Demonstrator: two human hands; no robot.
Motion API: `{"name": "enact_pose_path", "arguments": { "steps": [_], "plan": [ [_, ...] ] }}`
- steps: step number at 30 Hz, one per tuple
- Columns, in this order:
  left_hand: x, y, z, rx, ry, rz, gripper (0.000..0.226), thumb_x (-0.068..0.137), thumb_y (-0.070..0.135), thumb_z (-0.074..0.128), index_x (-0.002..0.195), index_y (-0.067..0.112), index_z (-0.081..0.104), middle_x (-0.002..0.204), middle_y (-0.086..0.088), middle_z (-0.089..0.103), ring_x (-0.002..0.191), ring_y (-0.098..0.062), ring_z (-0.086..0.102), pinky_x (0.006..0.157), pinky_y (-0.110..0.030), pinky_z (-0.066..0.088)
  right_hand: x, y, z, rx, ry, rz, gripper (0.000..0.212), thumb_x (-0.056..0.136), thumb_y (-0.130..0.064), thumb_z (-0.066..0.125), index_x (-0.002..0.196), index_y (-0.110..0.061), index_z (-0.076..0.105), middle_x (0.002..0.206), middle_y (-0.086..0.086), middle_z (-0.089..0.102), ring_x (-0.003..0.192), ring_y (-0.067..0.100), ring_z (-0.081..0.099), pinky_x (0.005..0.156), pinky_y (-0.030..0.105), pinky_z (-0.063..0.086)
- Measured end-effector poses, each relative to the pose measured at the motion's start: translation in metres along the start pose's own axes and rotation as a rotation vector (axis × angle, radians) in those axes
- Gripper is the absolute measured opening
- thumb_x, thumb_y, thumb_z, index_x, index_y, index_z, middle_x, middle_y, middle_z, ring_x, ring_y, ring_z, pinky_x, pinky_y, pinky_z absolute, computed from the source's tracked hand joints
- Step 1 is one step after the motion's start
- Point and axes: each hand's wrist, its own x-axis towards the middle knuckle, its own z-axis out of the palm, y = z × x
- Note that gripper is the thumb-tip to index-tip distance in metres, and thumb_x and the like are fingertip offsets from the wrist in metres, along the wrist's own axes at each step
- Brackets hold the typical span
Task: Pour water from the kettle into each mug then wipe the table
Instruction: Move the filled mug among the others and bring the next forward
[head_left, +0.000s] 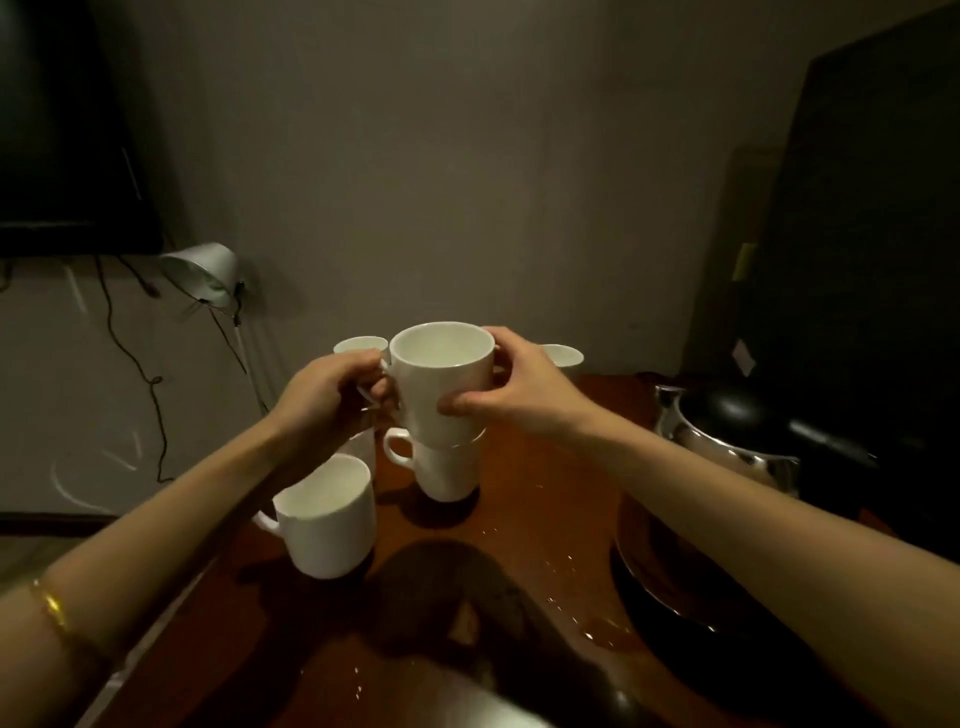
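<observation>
A: Entry, hands. The left hand (332, 397) is closed, fingers curled round the handle of the top mug (441, 382) at centre frame. The right hand (511, 387) grips the same mug from the other side, thumb pressed on the lower wall, fingers wrapped behind the rim.

B: Is the mug lifted or seated?

A: Its base sits in the mouth of the lower mug (441, 470), which stands on the bench (545, 519). Whether it is fully seated or just clear, cannot tell.

B: Other mugs?

A: One near mug (327, 519) at lower left of centre, upright, handle pointing left, partly under the left forearm. Two more behind the hands: a rim at the left (361, 344) and a rim at the right (563, 356), both mostly hidden.

B: Kettle?

A: The kettle (727, 441) stands at the right edge of the bench, steel body, black lid and handle, well apart from the stacked mugs. No hand touches it.

B: Bench surface?

A: Water droplets (566, 613) scattered at lower centre and lower right, with a small puddle near a dark round tray (675, 613). A desk lamp (205, 270) hangs at upper left.
</observation>
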Motion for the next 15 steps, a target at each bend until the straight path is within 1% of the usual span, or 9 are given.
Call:
{"name": "enact_pose_path", "arguments": {
  "steps": [2, 5, 7, 9, 12, 14, 15],
  "plan": [
    [0.021, 0.004, -0.010, -0.004, -0.015, -0.003, 0.037, 0.096, 0.015, 0.031, 0.060, 0.011, 0.041, 0.051, 0.000, 0.041, 0.050, -0.011, 0.043, 0.049, -0.019, 0.045, 0.023, -0.001, 0.000, 0.003, 0.002, 0.015, 0.072, 0.066, -0.017, 0.081, 0.128, -0.016, 0.045, 0.124, 0.002, 0.055, 0.115, 0.019, 0.052, 0.093, 0.041, 0.051],
    [0.053, 0.006, -0.027, 0.062, -0.020, -0.017, 0.037, 0.096, 0.018, 0.033, 0.059, 0.012, 0.037, 0.054, 0.000, 0.044, 0.053, -0.011, 0.047, 0.054, -0.020, 0.046, 0.054, 0.003, 0.001, 0.036, 0.000, 0.050, 0.067, 0.068, -0.014, 0.079, 0.126, -0.018, 0.046, 0.115, -0.004, 0.055, 0.111, 0.014, 0.051, 0.090, 0.031, 0.050],
    [0.074, 0.004, -0.035, 0.071, -0.024, -0.045, 0.038, 0.096, 0.017, 0.033, 0.058, 0.013, 0.035, 0.053, 0.000, 0.046, 0.052, -0.011, 0.048, 0.055, -0.021, 0.045, 0.073, 0.009, 0.001, 0.078, -0.015, 0.085, 0.067, 0.069, -0.011, 0.078, 0.126, -0.018, 0.046, 0.113, -0.005, 0.054, 0.109, 0.012, 0.050, 0.086, 0.025, 0.049],
    [0.093, 0.000, -0.040, 0.024, -0.035, -0.098, 0.038, 0.095, 0.015, 0.033, 0.057, 0.012, 0.035, 0.052, -0.001, 0.046, 0.047, -0.011, 0.048, 0.051, -0.019, 0.045, 0.089, 0.017, 0.003, 0.100, -0.022, 0.116, 0.067, 0.069, -0.009, 0.078, 0.127, -0.018, 0.046, 0.116, -0.002, 0.055, 0.111, 0.014, 0.050, 0.087, 0.025, 0.048],
    [0.116, -0.008, -0.047, 0.003, -0.092, -0.148, 0.037, 0.095, 0.010, 0.031, 0.058, 0.010, 0.035, 0.049, -0.002, 0.046, 0.045, -0.010, 0.047, 0.045, -0.016, 0.042, 0.109, 0.036, 0.009, 0.137, -0.009, 0.162, 0.065, 0.068, -0.006, 0.078, 0.125, -0.016, 0.048, 0.119, 0.002, 0.057, 0.111, 0.015, 0.052, 0.082, 0.024, 0.050],
    [0.127, -0.017, -0.053, 0.029, -0.132, -0.169, 0.035, 0.095, 0.009, 0.031, 0.060, 0.010, 0.036, 0.049, -0.001, 0.047, 0.047, -0.009, 0.047, 0.046, -0.016, 0.044, 0.118, 0.050, 0.013, 0.164, -0.010, 0.187, 0.064, 0.067, -0.004, 0.078, 0.122, -0.017, 0.048, 0.118, 0.004, 0.058, 0.111, 0.017, 0.053, 0.081, 0.025, 0.051],
    [0.131, -0.022, -0.056, 0.059, -0.143, -0.182, 0.034, 0.095, 0.009, 0.032, 0.061, 0.010, 0.037, 0.050, 0.000, 0.048, 0.050, -0.010, 0.047, 0.049, -0.018, 0.045, 0.122, 0.056, 0.015, 0.172, -0.014, 0.196, 0.063, 0.067, -0.003, 0.078, 0.122, -0.017, 0.048, 0.116, 0.004, 0.058, 0.110, 0.017, 0.053, 0.081, 0.025, 0.051]
  ]
}}
